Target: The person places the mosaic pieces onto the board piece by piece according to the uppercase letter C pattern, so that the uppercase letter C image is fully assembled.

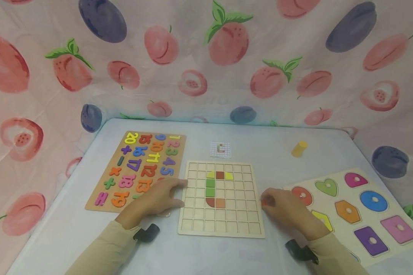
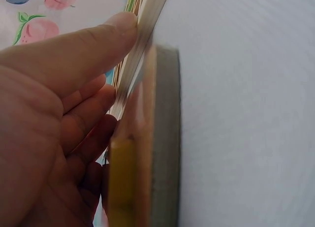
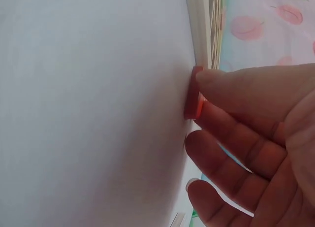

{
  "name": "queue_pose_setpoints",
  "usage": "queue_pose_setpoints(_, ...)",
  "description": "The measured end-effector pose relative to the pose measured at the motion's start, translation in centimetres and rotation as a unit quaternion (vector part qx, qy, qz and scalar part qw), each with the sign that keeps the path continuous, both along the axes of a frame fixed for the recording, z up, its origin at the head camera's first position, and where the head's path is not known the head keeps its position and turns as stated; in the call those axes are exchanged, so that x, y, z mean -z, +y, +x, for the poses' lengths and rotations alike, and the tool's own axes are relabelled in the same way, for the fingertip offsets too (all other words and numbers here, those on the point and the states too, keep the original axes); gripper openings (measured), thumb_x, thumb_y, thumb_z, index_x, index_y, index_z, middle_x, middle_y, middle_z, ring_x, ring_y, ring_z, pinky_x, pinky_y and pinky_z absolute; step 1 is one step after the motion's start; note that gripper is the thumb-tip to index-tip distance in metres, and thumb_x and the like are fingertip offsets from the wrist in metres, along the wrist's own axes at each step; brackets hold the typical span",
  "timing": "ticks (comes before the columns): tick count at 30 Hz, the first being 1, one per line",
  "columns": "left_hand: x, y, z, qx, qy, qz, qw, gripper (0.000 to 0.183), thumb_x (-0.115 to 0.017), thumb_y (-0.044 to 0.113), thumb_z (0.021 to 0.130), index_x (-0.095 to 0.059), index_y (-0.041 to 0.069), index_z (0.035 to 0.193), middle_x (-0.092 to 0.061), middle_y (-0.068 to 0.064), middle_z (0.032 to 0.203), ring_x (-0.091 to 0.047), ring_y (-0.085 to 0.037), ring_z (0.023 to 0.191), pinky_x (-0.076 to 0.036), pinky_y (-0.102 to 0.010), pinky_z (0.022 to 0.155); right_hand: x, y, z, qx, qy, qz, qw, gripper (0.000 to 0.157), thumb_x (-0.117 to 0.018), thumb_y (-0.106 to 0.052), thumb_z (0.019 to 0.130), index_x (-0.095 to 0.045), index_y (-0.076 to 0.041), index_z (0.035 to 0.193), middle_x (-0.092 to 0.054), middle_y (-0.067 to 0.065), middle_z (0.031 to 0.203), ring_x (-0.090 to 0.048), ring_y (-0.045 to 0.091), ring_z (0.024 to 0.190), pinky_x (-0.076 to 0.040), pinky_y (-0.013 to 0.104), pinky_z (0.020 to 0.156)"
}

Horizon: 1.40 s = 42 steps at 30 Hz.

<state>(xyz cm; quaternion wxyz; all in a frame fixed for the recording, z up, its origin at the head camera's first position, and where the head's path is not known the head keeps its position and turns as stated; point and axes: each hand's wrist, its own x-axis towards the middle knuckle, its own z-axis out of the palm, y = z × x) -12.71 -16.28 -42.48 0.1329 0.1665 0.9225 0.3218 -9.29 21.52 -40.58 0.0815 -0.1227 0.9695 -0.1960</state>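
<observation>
A wooden grid board (image 1: 234, 215) lies in the middle of the table. On it sit two green squares (image 1: 210, 188), a reddish-brown square (image 1: 220, 175), yellow corner pieces (image 1: 229, 175), a reddish-brown rounded piece (image 1: 210, 202) and an orange square (image 1: 220, 203). My left hand (image 1: 158, 198) touches the board's left edge with thumb and fingertips, fingers relaxed. Beside the right edge, my right hand (image 1: 285, 208) pinches a small red-orange tile (image 3: 193, 96) between thumb and index finger; its other fingers are loosely bent. Behind the board lies a small pattern card (image 1: 220, 149).
A number puzzle board (image 1: 101, 187) lies at left, partly under my left hand. At right is a shape puzzle board (image 1: 359, 236) with knobbed pieces, partly behind my right forearm. A yellow cylinder (image 1: 299, 149) stands at the back right. Fruit-patterned cloth (image 1: 220, 84) hangs behind the table.
</observation>
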Motion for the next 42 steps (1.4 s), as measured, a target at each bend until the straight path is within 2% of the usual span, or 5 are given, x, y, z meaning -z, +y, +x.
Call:
queue_pose_setpoints(8,-0.1,0.0,0.0,0.006,0.002,0.002,1.0000,0.059,-0.083,0.021,0.083,-0.062,0.013,0.137,-0.059,0.000,0.138,-0.045,-0.024,0.136,-0.034,-0.045,0.114,0.0,0.4,-0.1,0.000,0.019,-0.009,1.000,0.027,-0.075,-0.014,0.086,-0.070,-0.004,0.109,-0.070,0.005,0.103,-0.065,0.024,0.094,-0.055,0.047,0.086)
queue_pose_setpoints(14,-0.2,0.0,-0.1,0.007,-0.001,0.000,1.0000,0.059,-0.083,0.021,0.083,-0.062,0.013,0.137,-0.059,0.000,0.139,-0.045,-0.024,0.135,-0.034,-0.045,0.114,-0.1,0.6,-0.1,-0.013,-0.002,-0.032,0.999,0.025,-0.072,-0.011,0.087,-0.070,-0.007,0.111,-0.070,0.001,0.103,-0.064,0.021,0.094,-0.054,0.046,0.088)
queue_pose_setpoints(21,-0.3,0.1,-0.1,0.007,-0.002,-0.001,1.0000,0.059,-0.083,0.020,0.083,-0.062,0.013,0.137,-0.059,-0.001,0.139,-0.045,-0.025,0.136,-0.034,-0.046,0.114,-0.3,1.2,0.0,-0.002,-0.024,-0.035,0.999,0.023,-0.073,-0.016,0.087,-0.070,-0.010,0.110,-0.068,-0.002,0.101,-0.061,0.021,0.094,-0.053,0.046,0.087)
queue_pose_setpoints(27,-0.4,0.1,-0.1,0.008,-0.001,-0.004,1.0000,0.059,-0.083,0.021,0.083,-0.061,0.013,0.138,-0.058,-0.001,0.139,-0.045,-0.025,0.136,-0.033,-0.046,0.114,-0.5,1.5,0.1,-0.008,-0.018,-0.033,0.999,0.022,-0.072,-0.016,0.087,-0.070,-0.010,0.108,-0.069,0.000,0.103,-0.062,0.022,0.094,-0.053,0.048,0.087)
queue_pose_setpoints(42,-0.4,-0.1,-0.1,0.017,-0.001,-0.002,0.9999,0.060,-0.082,0.021,0.083,-0.061,0.011,0.138,-0.058,-0.002,0.141,-0.044,-0.026,0.137,-0.032,-0.046,0.115,-0.3,1.7,0.5,0.006,-0.015,-0.029,0.999,0.027,-0.071,-0.008,0.083,-0.070,-0.007,0.109,-0.069,0.004,0.104,-0.063,0.024,0.096,-0.053,0.049,0.087)
